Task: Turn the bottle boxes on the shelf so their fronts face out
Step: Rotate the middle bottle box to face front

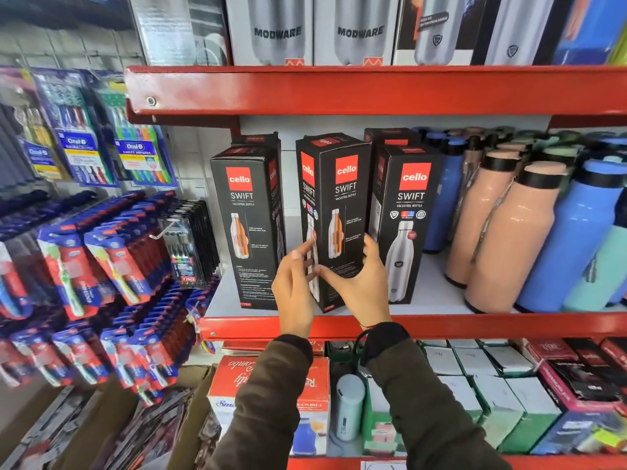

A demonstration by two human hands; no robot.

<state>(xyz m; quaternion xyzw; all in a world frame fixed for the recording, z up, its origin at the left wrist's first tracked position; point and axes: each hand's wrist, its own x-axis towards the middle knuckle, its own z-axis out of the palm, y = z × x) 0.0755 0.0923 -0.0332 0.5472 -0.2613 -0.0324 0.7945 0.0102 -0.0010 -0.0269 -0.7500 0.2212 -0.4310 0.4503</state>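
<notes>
Three black Cello Swift bottle boxes stand on the middle red shelf [441, 325]. The left box [246, 228] shows a side panel with a cutaway bottle drawing. The middle box [336, 212] is turned at an angle, one corner toward me. The right box [409, 225] shows its front with a steel bottle picture. My left hand [295, 286] rests its fingers on the middle box's left face. My right hand [363, 283] grips its lower right edge, thumb across the front. More black boxes stand behind these.
Loose peach [502, 239] and blue bottles [573, 245] crowd the shelf at the right. Modware boxes [278, 32] fill the shelf above. Toothbrush packs [101, 266] hang on pegs at the left. Small boxes [475, 385] fill the shelf below.
</notes>
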